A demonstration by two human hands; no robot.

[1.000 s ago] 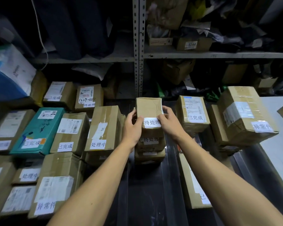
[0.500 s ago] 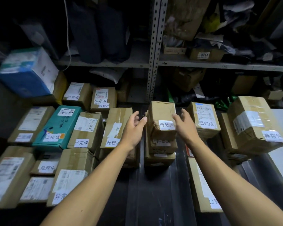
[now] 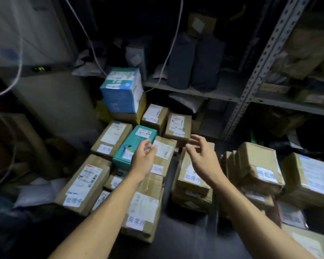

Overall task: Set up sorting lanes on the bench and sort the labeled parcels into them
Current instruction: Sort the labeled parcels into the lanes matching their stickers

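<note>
Several labeled cardboard parcels lie in rows on the dark bench. My left hand hovers empty, fingers apart, over a teal parcel and a brown parcel beside it. My right hand is open too, above a stack of brown parcels in the middle. A second stack, the one I just let go of, stands to the right with a white label on its top parcel. Neither hand touches a parcel.
A blue and white box sits raised at the back left. A metal shelf rack with bags and boxes stands behind. White cables hang down. More parcels crowd the right edge; a grey cabinet is at left.
Both hands have let go of the top parcel of the stack and moved left, now open in the air. The view has swung to the left, and that stack now lies to the right.
</note>
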